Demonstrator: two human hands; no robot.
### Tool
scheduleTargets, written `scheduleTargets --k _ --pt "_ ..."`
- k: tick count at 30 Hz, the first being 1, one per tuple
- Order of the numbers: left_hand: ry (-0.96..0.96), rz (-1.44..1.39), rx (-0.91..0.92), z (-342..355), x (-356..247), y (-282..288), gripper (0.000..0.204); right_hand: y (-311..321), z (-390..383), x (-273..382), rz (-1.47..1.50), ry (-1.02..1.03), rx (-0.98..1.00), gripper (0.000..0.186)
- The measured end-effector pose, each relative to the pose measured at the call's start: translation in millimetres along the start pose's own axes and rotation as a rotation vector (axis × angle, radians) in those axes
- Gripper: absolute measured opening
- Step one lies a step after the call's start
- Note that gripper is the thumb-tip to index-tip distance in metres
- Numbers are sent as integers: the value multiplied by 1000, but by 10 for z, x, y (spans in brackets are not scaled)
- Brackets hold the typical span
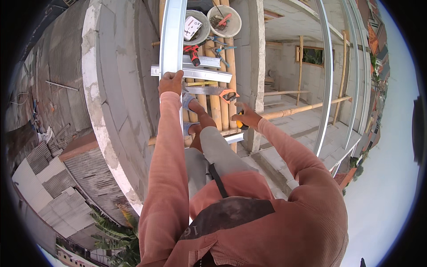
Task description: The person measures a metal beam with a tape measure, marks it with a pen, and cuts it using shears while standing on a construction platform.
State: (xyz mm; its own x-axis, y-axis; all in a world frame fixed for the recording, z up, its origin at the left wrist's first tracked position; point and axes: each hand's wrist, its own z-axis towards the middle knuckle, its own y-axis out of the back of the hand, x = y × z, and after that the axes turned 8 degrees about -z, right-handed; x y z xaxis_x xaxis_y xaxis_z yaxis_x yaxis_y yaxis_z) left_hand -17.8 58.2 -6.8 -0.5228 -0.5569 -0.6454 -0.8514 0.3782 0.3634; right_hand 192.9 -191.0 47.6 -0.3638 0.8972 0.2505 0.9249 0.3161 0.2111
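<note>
My left hand [171,83] is closed on the edge of a long silver metal channel [172,38], which stretches away from me. Lower and to the right, my right hand [247,117] is wrapped round a yellow-and-black tape measure [241,124], partly hidden by the fingers. Between the hands, a handsaw [229,95] with an orange handle lies on bamboo poles [215,107]. Short metal channel pieces [200,74] rest across the poles just beyond it. Farther off are a red-and-black cordless drill [192,54] and blue-handled hand tools [219,51].
Two buckets stand at the far end: one holds a white printed box [192,27], the other [227,21] small parts and a red-handled tool. A block wall [120,89] runs along the left. Upright concrete [257,75] and a bamboo rail [307,108] are on the right.
</note>
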Motion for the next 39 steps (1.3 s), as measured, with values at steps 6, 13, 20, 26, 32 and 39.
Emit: scheduleTargets --k 6,13,20,26,32,39 --pt "15 -72 59 -35 -65 61 41 -429 1957 101 447 -230 93 69" --pt "-63 -126 -24 -254 -232 77 27 -1322 3898 -189 66 -21 -281 72" --pt "-28 -307 -37 -314 -128 -60 18 -1669 4809 -286 180 -80 -543 58" --pt "-35 -354 -120 -379 -96 -30 17 -1731 5165 -217 1402 -225 -307 45" --pt "-19 -391 -123 -383 -86 -91 16 -1823 5088 -381 1047 -261 -406 54" --pt "-7 -365 -34 -359 -235 11 14 -1061 3322 356 1250 -69 -358 43"
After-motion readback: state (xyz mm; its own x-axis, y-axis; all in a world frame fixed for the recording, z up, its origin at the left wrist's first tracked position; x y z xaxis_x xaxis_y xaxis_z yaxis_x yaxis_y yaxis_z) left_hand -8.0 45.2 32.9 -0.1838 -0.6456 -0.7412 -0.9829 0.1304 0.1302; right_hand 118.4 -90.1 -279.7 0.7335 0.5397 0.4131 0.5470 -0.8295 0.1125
